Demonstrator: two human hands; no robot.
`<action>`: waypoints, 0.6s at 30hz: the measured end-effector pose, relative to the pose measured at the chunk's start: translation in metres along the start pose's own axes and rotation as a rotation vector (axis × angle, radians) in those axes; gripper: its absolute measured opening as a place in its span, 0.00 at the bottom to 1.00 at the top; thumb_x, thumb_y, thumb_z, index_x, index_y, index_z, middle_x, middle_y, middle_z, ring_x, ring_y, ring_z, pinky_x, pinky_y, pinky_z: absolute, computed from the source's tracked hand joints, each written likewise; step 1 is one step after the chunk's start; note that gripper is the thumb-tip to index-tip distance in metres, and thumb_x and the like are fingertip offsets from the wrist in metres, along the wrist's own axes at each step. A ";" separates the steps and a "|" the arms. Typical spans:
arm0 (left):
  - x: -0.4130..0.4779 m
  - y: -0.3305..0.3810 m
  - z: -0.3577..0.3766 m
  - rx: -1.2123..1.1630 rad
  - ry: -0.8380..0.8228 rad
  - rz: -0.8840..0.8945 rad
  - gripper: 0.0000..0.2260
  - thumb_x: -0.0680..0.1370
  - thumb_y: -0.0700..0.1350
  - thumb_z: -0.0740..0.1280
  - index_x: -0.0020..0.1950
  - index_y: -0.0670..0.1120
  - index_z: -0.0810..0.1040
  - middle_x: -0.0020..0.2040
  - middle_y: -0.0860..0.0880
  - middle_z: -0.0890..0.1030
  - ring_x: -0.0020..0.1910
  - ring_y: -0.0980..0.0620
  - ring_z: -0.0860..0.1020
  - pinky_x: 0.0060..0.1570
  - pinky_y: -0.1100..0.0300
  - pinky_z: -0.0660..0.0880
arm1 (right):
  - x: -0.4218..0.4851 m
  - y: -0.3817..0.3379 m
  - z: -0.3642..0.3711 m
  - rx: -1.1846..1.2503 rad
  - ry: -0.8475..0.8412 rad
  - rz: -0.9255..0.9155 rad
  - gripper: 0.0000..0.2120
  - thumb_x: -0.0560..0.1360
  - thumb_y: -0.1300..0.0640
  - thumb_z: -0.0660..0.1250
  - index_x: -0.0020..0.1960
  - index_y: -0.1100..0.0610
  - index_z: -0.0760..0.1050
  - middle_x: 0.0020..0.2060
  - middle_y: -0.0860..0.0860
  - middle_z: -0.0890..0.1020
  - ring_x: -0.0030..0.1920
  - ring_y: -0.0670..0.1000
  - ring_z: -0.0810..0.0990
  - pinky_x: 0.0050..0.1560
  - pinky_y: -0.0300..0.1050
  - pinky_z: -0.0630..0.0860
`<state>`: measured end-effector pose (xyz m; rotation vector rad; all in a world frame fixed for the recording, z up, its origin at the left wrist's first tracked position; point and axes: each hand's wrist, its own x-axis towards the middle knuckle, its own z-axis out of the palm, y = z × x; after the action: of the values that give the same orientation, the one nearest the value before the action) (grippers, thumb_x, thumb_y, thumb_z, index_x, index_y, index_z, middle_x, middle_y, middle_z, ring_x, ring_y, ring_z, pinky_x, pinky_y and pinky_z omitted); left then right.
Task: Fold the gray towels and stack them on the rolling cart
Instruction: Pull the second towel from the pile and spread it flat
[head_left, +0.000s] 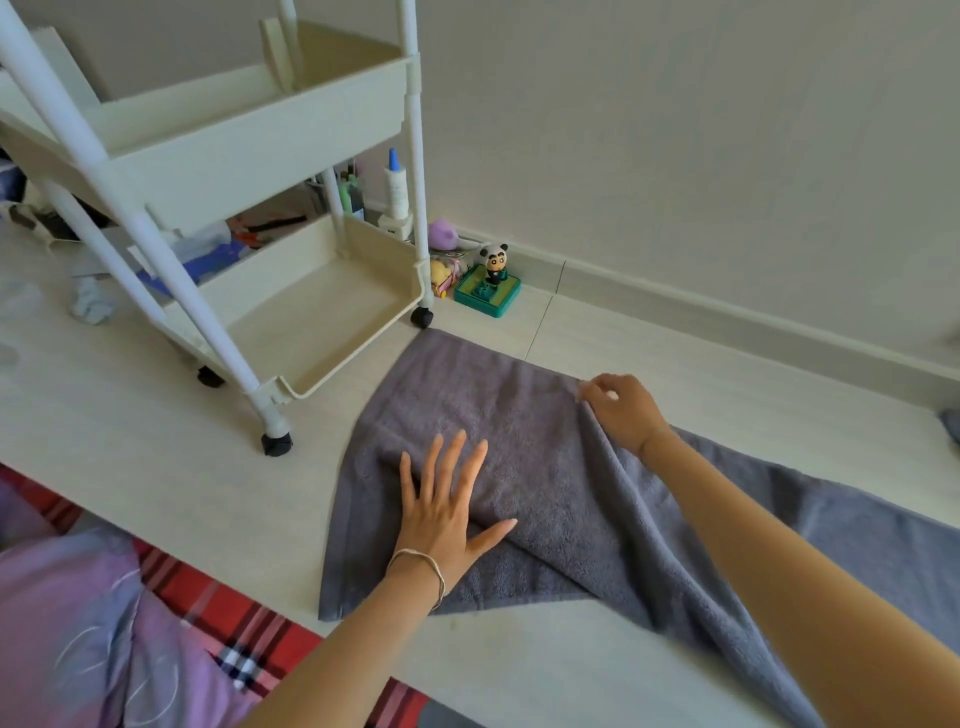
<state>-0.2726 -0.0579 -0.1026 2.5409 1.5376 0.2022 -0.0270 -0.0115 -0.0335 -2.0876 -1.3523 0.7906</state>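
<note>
A gray towel (519, 431) lies spread on the pale floor, partly folded over itself, its long end trailing off to the right. My left hand (447, 504) rests flat on it with fingers spread, pressing the near left part. My right hand (621, 408) pinches the towel's far edge at a fold. The cream rolling cart (311, 312) stands just left of the towel's far corner, and the trays I can see hold no towels.
A panda figure on a green base (491, 283), a purple toy (443, 232) and bottles (397, 187) sit by the wall behind the cart. Clutter lies on the floor at far left. A red plaid cloth (228, 618) and purple fabric (67, 623) lie at bottom left.
</note>
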 end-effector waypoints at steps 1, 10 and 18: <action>-0.004 0.004 0.000 -0.016 -0.002 -0.020 0.38 0.74 0.72 0.44 0.77 0.51 0.48 0.74 0.45 0.59 0.73 0.43 0.57 0.68 0.33 0.57 | -0.012 0.003 -0.002 -0.087 -0.076 0.048 0.16 0.79 0.52 0.59 0.48 0.63 0.79 0.39 0.56 0.79 0.43 0.57 0.77 0.46 0.43 0.70; -0.017 0.010 0.007 0.031 -0.083 -0.085 0.40 0.73 0.73 0.42 0.77 0.49 0.47 0.75 0.45 0.59 0.73 0.42 0.57 0.62 0.32 0.62 | -0.015 0.020 -0.008 -0.308 -0.035 0.067 0.13 0.78 0.52 0.60 0.45 0.60 0.78 0.50 0.61 0.77 0.60 0.61 0.75 0.56 0.47 0.70; -0.025 -0.034 -0.010 0.099 -0.270 0.093 0.44 0.60 0.79 0.31 0.73 0.62 0.33 0.74 0.53 0.33 0.76 0.42 0.39 0.71 0.35 0.42 | -0.056 0.038 -0.006 -0.186 -0.034 -0.132 0.18 0.78 0.51 0.63 0.67 0.53 0.71 0.75 0.52 0.60 0.74 0.55 0.58 0.74 0.53 0.55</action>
<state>-0.3159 -0.0639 -0.1010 2.5870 1.3602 -0.2040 -0.0180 -0.0781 -0.0455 -2.1049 -1.6183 0.6701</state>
